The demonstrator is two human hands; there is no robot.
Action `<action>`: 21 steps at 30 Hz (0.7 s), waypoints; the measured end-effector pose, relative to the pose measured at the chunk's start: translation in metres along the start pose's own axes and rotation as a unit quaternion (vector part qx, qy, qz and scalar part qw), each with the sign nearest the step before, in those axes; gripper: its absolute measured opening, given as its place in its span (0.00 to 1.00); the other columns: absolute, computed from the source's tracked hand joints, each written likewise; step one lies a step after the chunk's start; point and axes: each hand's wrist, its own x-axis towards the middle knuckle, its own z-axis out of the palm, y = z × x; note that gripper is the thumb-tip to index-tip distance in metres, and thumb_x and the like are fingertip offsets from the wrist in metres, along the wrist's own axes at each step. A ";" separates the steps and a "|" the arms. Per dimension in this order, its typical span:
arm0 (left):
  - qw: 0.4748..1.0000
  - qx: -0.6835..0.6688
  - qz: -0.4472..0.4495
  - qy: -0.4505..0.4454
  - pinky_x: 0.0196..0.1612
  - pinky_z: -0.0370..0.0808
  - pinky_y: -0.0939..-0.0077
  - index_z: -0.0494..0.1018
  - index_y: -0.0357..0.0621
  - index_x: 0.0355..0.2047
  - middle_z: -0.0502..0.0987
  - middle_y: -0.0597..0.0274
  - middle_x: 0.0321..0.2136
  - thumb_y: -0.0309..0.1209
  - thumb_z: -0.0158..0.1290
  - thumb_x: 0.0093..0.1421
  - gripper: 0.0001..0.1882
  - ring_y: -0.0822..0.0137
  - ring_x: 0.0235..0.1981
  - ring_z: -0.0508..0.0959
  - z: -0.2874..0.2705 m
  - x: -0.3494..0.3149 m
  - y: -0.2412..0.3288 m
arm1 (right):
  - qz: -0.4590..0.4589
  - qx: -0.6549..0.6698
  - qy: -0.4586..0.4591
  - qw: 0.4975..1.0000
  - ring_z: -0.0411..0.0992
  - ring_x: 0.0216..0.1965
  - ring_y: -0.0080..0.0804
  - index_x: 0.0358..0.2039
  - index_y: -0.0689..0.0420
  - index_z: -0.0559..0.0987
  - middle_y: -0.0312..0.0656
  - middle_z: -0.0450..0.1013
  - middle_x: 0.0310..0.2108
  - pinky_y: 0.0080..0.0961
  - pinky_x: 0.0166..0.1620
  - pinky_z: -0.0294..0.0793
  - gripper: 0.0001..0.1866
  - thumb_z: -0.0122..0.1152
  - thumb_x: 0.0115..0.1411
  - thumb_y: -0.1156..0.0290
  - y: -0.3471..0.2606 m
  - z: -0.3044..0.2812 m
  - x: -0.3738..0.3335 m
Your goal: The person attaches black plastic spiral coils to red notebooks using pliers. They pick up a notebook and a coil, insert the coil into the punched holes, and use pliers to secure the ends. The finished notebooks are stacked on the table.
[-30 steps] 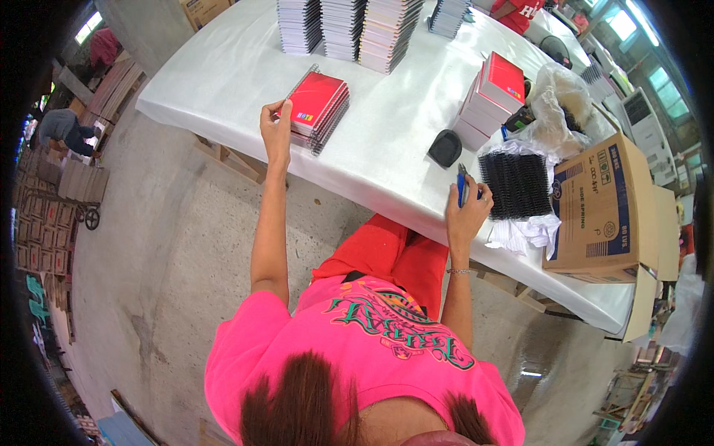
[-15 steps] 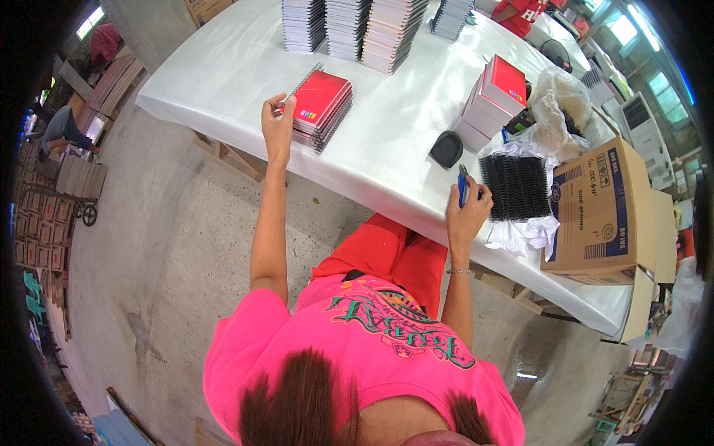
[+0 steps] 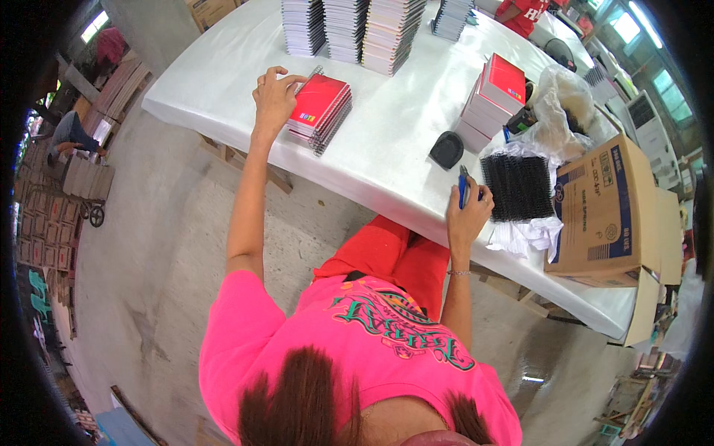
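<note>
A short stack of red-covered wire-bound notebooks lies near the table's edge, its spirals sticking out along two sides. At its left side is my left hand, fingers bent and apart, with a fingertip at the top notebook's edge; nothing is gripped in it. My right hand rests on the table at the right, closed around blue-handled pliers whose jaws point away from me. Close to that hand, a bundle of black spiral coils lies on crumpled white paper. Beyond the pliers sits a dark rounded pad.
Tall stacks of spiral notebooks stand at the table's far side. A pile of red-topped book blocks is at the right, beside a clear plastic bag. An open cardboard box occupies the right end of the white table.
My left hand has shifted a little left and away from me along the notebook stack, its fingers now more bent toward it. The right hand keeps its place with the pliers.
</note>
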 end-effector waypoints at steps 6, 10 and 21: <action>0.998 -0.011 0.053 0.044 0.56 0.65 0.53 0.82 0.62 0.44 0.69 0.60 0.51 0.33 0.57 0.60 0.12 0.53 0.55 0.67 -0.006 0.002 0.021 | 0.006 0.064 0.017 0.998 0.64 0.52 0.51 0.51 0.55 0.77 0.54 0.66 0.48 0.45 0.56 0.63 0.18 0.62 0.61 0.63 0.003 -0.001 0.002; 0.994 -0.059 0.080 0.053 0.59 0.62 0.50 0.81 0.58 0.44 0.68 0.58 0.51 0.34 0.57 0.61 0.11 0.52 0.57 0.66 -0.017 -0.007 0.062 | -0.010 0.131 0.050 0.990 0.64 0.51 0.48 0.47 0.55 0.79 0.49 0.68 0.46 0.42 0.56 0.61 0.15 0.61 0.62 0.63 0.006 -0.014 0.040; 0.969 -0.194 0.154 0.010 0.58 0.63 0.63 0.82 0.53 0.43 0.68 0.59 0.51 0.30 0.58 0.61 0.10 0.57 0.54 0.66 -0.016 -0.044 0.165 | 0.158 0.380 -0.028 0.911 0.75 0.42 0.37 0.53 0.75 0.72 0.54 0.77 0.43 0.29 0.48 0.73 0.29 0.59 0.63 0.60 0.002 -0.030 0.236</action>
